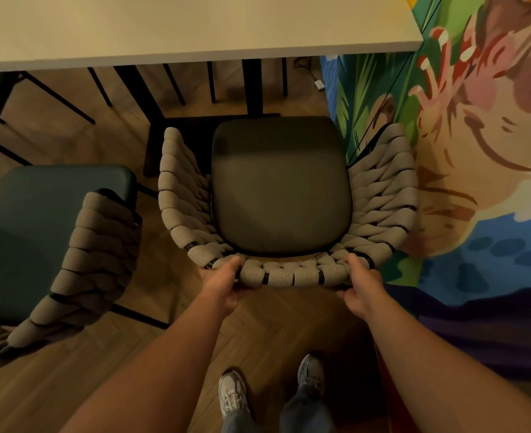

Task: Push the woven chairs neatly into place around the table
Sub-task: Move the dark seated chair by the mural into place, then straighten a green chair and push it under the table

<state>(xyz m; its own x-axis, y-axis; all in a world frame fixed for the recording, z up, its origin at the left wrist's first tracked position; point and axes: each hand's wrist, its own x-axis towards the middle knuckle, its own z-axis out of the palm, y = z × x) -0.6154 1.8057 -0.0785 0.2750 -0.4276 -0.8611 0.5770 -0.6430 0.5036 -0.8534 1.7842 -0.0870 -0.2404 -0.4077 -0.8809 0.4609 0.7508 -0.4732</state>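
Both hands on the woven chair (284, 195) at centre, back rail at six o'clock; left hand (223, 284) and right hand (362, 287) fingers clamped around the rail; seat front just short of the tabletop (164, 29) at twelve; second chair (58, 245) at nine o'clock.

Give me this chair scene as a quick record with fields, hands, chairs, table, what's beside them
left hand: gripping back rim of woven chair
right hand: gripping same rim
chair seat: dark cushion, not yet under table
second chair: to the left, also pulled out
right side: painted wall close beside chair
floor: wood
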